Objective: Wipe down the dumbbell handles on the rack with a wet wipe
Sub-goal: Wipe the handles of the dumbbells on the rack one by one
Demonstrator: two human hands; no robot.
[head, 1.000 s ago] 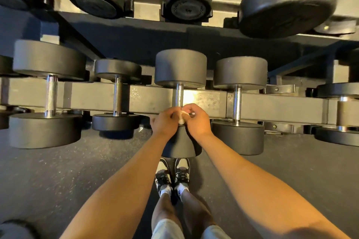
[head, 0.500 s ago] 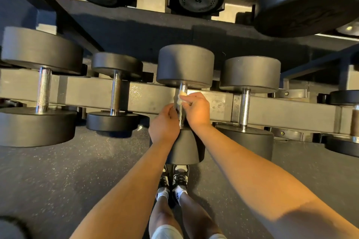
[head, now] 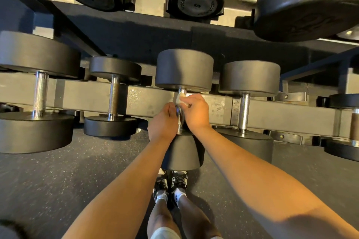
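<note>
The right hand (head: 196,112), pinching the wipe (head: 178,99), is arriving at the handle (head: 180,121)'s twelve o'clock end, nearly finishing it, while the left hand (head: 164,120) is gripping lower down.

A: "Gym rack, mid-wipe: you are running the wet wipe (head: 179,99) up the handle (head: 180,120), away from the near end where it sat a second ago."

B: "Your right hand (head: 196,111) is carrying it up to the far head (head: 184,70). Your left hand (head: 162,120) is trailing lower down, now parted from the right, with bare handle showing between them."
</note>
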